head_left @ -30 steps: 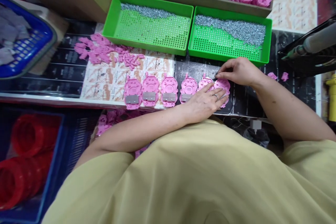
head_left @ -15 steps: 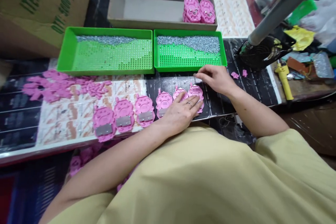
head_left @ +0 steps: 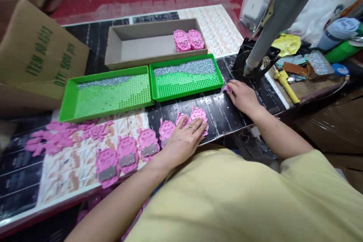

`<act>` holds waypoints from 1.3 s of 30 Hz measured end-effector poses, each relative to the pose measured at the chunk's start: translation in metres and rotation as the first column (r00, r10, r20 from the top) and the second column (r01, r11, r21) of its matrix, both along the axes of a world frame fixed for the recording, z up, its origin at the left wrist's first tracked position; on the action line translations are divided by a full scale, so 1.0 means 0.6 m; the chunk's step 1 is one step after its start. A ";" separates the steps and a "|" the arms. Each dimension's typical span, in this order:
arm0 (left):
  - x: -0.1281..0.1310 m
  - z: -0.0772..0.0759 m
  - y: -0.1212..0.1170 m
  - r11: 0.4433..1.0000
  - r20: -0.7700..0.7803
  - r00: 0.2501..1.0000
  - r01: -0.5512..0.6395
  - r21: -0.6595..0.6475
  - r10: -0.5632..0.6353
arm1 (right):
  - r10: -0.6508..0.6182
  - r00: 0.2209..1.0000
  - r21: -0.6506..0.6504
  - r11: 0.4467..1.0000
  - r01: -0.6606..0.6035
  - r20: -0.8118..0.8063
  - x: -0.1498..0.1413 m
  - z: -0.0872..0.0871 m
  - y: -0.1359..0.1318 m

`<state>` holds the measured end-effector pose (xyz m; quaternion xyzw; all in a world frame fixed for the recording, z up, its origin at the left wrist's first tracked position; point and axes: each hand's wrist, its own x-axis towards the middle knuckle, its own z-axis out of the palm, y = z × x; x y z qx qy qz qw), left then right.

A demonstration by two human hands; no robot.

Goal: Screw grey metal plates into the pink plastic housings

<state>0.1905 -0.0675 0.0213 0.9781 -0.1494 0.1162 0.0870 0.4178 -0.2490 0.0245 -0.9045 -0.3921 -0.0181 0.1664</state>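
A row of several pink plastic shells [head_left: 127, 151] lies along the near edge of the table, some with grey metal plates in them. My left hand [head_left: 185, 138] lies flat with fingers stretched over the two rightmost shells [head_left: 200, 115]. My right hand [head_left: 242, 96] rests on the black table surface to the right, beside the right green tray [head_left: 185, 77], fingers curled over small pink pieces [head_left: 227, 88]. What the fingers grip is hidden.
Two green perforated trays hold grey screws; the left tray [head_left: 106, 90] sits beside loose pink parts [head_left: 65, 136]. A cardboard tray [head_left: 150, 41] behind holds stacked pink shells. A black fan [head_left: 252, 62], a yellow tool [head_left: 286, 83] and clutter fill the right.
My right hand has moved right, from above the rightmost shell to the pink pieces by the tray's corner. My left hand stays on the shells. The view has tilted up and right.
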 end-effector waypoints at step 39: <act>-0.008 0.005 -0.021 0.999 -0.058 0.998 -0.018 -0.049 0.015 | 0.219 0.957 0.188 0.949 -0.255 0.191 -0.086 0.006 -0.044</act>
